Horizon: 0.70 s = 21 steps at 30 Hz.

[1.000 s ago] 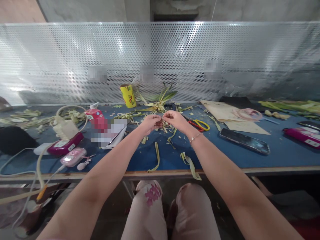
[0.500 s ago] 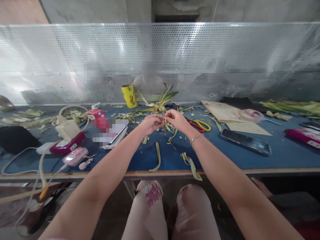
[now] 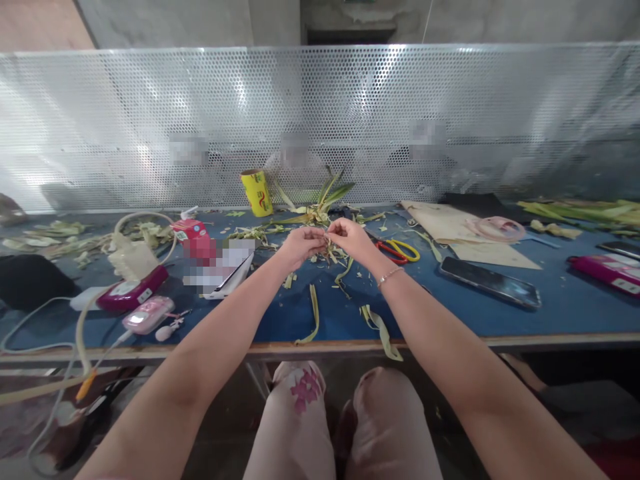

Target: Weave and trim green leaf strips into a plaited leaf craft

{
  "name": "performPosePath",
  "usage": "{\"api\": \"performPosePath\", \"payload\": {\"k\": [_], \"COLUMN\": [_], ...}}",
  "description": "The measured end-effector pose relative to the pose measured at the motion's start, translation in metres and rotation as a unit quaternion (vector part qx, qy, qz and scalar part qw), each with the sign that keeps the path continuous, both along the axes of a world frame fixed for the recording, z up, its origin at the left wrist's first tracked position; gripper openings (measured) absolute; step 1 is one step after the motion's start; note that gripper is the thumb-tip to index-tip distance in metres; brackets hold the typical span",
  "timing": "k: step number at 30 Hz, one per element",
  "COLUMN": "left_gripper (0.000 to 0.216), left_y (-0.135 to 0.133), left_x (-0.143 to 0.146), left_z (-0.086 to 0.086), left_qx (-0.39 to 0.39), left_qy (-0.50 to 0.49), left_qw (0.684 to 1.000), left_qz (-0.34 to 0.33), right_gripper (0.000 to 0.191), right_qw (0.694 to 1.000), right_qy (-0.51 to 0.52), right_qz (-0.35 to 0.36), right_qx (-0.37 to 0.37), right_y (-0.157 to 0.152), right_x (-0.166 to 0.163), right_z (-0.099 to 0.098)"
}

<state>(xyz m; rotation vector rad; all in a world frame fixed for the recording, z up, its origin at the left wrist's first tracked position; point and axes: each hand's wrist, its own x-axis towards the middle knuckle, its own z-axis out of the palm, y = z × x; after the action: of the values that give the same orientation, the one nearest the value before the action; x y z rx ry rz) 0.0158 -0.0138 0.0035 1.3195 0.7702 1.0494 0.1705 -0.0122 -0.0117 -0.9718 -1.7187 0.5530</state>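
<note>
My left hand (image 3: 304,247) and my right hand (image 3: 349,239) meet fingertip to fingertip above the middle of the blue table (image 3: 345,323). Both are closed in a pinch around a small pale plant piece (image 3: 329,241), mostly hidden by the fingers. Pale scraps lie on the table beneath them. Just behind stands a leafy green plant top (image 3: 333,195). To the right of my right hand are scissors (image 3: 416,252) with yellow and red handles. Two long peeled leaf strips, one left (image 3: 315,313) and one right (image 3: 384,331), lie near the front edge.
A yellow cylinder (image 3: 257,193) stands by the perforated metal screen (image 3: 320,100). On the left are a red bottle (image 3: 194,239), a purple box (image 3: 133,290), a pink case (image 3: 149,315) and cables. A phone (image 3: 490,283), brown paper (image 3: 440,223) and green leaves (image 3: 595,212) lie right.
My fingers have shifted slightly around the small pale piece, and less of it shows between them. The whole view has moved a little; the things on the table have stayed put.
</note>
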Motion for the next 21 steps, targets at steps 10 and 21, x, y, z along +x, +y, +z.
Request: {"api": "performPosePath", "payload": {"k": [10, 21], "left_gripper": [0.015, 0.012], "left_y": [-0.001, 0.0012], "left_x": [0.0026, 0.0066], "left_z": [-0.0017, -0.004], "left_qx": [0.038, 0.128], "left_qy": [0.005, 0.089], "left_qw": [0.999, 0.987], "left_qz": [0.006, 0.036], "right_gripper": [0.017, 0.022], "right_qw": [0.998, 0.995], "right_qy": [0.057, 0.086], "right_qz": [0.008, 0.005], "right_qx": [-0.038, -0.051], "right_y": [-0.0043, -0.0003], "right_x": [-0.0041, -0.0041], "right_z": [0.0045, 0.0029]}}
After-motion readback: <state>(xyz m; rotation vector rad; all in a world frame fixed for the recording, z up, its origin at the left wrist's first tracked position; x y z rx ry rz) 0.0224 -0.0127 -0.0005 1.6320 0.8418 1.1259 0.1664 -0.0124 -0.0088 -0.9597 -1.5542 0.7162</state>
